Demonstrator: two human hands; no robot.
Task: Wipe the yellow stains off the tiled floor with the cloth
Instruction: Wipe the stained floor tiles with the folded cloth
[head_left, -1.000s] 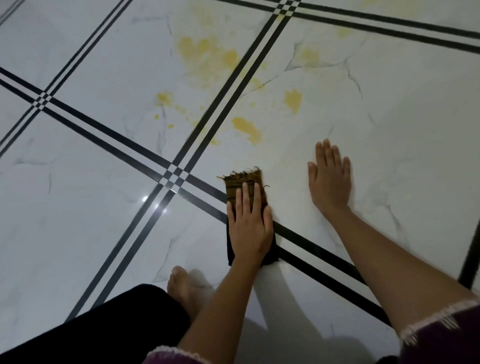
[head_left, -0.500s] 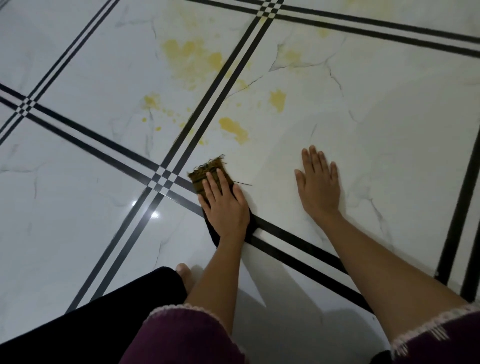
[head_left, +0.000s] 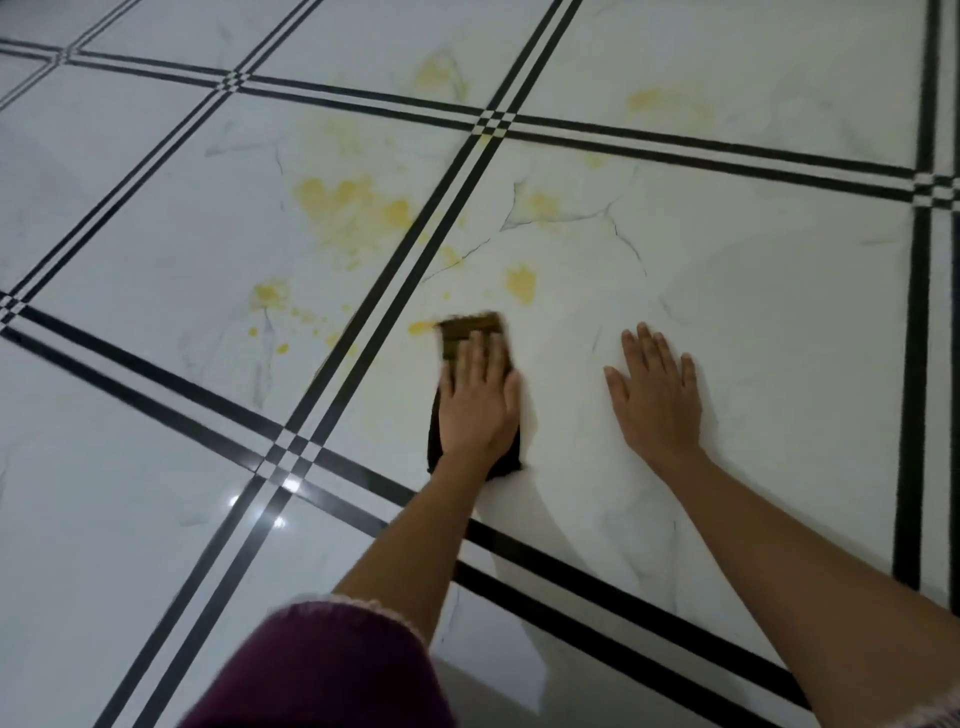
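Note:
My left hand (head_left: 480, 397) presses flat on a dark folded cloth (head_left: 470, 330) with a brown fringed end, on the white marble-look tiled floor (head_left: 753, 322). The cloth's far end touches a small yellow stain (head_left: 422, 327). Another yellow blot (head_left: 521, 283) lies just beyond the cloth. A large smeared yellow stain (head_left: 353, 208) spreads over the tile to the far left, with small yellow spots (head_left: 270, 293) nearer. My right hand (head_left: 655, 397) rests flat on the floor to the right of the cloth, fingers spread, holding nothing.
Black double grout lines (head_left: 395, 291) cross the floor in a grid. Fainter yellow marks (head_left: 649, 101) lie on the far tiles. My maroon sleeve (head_left: 322, 670) fills the bottom of the view.
My left hand has pushed the cloth forward and right, off the black line and onto the near yellow stain. The view has shifted forward; my leg and foot are out of view.

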